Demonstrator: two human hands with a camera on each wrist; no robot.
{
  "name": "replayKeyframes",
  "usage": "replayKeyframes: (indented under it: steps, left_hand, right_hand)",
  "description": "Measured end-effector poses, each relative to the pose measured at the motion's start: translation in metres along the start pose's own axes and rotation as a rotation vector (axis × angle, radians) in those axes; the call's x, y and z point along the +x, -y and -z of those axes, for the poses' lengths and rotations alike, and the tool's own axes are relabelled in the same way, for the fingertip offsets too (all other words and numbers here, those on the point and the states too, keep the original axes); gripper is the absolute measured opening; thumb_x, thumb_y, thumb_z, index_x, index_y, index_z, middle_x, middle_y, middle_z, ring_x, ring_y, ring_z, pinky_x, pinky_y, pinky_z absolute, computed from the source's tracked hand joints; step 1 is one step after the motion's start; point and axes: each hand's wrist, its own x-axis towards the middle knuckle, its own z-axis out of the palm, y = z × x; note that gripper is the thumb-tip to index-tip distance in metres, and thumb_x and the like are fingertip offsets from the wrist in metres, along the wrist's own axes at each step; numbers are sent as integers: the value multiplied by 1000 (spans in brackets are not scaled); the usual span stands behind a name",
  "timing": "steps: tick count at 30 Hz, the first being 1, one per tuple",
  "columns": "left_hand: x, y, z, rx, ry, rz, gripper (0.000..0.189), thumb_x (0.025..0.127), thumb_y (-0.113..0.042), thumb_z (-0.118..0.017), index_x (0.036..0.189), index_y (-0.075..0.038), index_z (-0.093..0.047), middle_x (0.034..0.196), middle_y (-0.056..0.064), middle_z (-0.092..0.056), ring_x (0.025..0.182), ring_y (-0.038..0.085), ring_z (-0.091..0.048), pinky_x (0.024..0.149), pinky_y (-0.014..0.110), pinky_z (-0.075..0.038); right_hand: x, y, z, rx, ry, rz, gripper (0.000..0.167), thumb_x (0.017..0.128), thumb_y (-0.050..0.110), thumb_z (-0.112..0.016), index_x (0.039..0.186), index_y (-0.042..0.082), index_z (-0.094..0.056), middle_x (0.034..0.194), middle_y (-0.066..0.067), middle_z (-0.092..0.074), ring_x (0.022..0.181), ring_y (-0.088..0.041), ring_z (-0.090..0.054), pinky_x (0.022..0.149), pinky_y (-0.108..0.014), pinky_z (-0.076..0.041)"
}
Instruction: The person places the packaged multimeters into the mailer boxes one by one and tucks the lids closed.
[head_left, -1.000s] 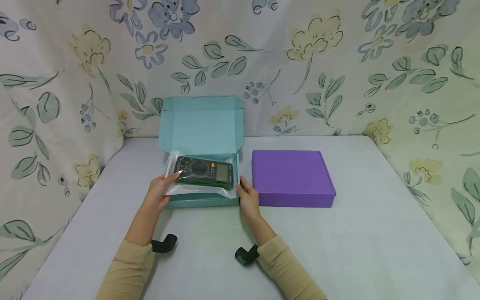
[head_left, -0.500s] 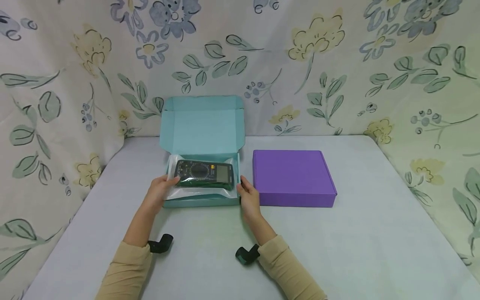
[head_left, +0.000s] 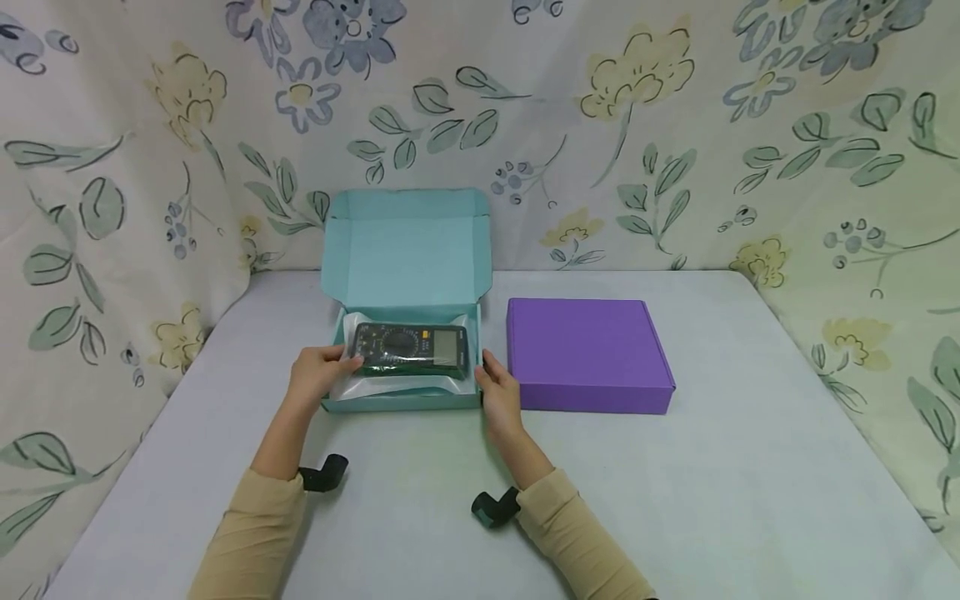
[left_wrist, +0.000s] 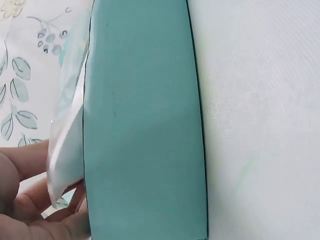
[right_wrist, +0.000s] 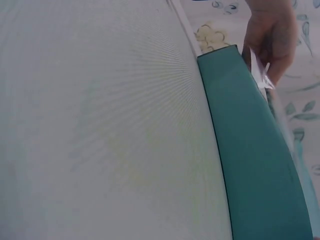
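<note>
A dark multimeter (head_left: 401, 348) in a clear plastic bag (head_left: 405, 387) lies over the open teal box (head_left: 405, 403), its screen end to the right. My left hand (head_left: 318, 373) holds the bag's left end, thumb over the multimeter's near left corner. In the left wrist view, the fingers (left_wrist: 37, 157) close round the bag's edge beside the box wall. At the box's front right corner, my right hand (head_left: 501, 396) grips the wall, thumb at the rim and fingers along the outside. Most of the right hand is out of frame in the right wrist view.
Close to the right of the teal box is a closed purple box (head_left: 585, 346). The teal lid (head_left: 408, 258) stands up at the back. All rests on a white table (head_left: 750, 467), with a flowered cloth (head_left: 555, 125) hung behind and at both sides.
The bagged multimeter has come down and levelled out into the teal box, with my left hand guiding its left end. My right hand stays at the box's corner.
</note>
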Motion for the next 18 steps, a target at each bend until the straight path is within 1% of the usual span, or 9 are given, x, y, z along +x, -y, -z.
replayKeyframes:
  steps: [3,6,8,11,13,15,18]
  left_hand:
    - [3,-2,-1,46,-44,15,55,95,-20,-63,139,9,-45,144,30,-39,133,46,-36,105,56,-37]
    - [7,-6,0,70,-55,42,56,94,-18,-65,138,11,-44,143,31,-41,133,46,-36,106,55,-36]
    - [10,-8,1,92,-46,50,57,94,-16,-64,138,13,-43,143,32,-40,133,47,-36,107,55,-35]
    - [14,-11,4,123,-1,39,57,96,-14,-61,139,15,-39,143,34,-38,133,48,-34,108,56,-34]
    - [16,-12,5,101,55,38,57,98,-15,-56,142,16,-34,147,34,-32,136,49,-29,110,57,-30]
    - [19,-12,5,41,120,50,58,101,-17,-49,144,17,-27,150,35,-24,139,48,-23,112,57,-25]
    - [21,-11,4,-101,207,98,64,105,-23,-38,147,18,-11,154,35,-11,142,47,-13,116,53,-19]
  right_hand:
    - [0,0,-1,0,-3,-6,46,102,5,-47,145,-6,-37,152,-21,-34,141,-34,-29,115,-44,-26]
    - [2,0,-1,-4,-7,-8,46,102,6,-47,146,-6,-37,152,-20,-33,141,-34,-28,115,-43,-26]
    - [2,0,-1,-11,-5,-7,46,102,6,-46,146,-6,-37,152,-21,-33,141,-35,-28,115,-44,-25]
    - [2,1,-1,-12,-1,-4,46,102,5,-46,146,-6,-36,153,-21,-32,141,-35,-27,115,-44,-25]
    - [1,1,-1,-13,1,-4,46,102,6,-46,146,-6,-36,153,-21,-32,142,-35,-27,115,-44,-25]
    - [0,1,-1,-14,2,-5,46,102,6,-46,146,-6,-36,153,-21,-32,142,-35,-27,116,-44,-24]
    - [0,0,0,-24,5,-4,46,102,6,-46,146,-6,-36,152,-21,-33,142,-35,-27,116,-44,-24]
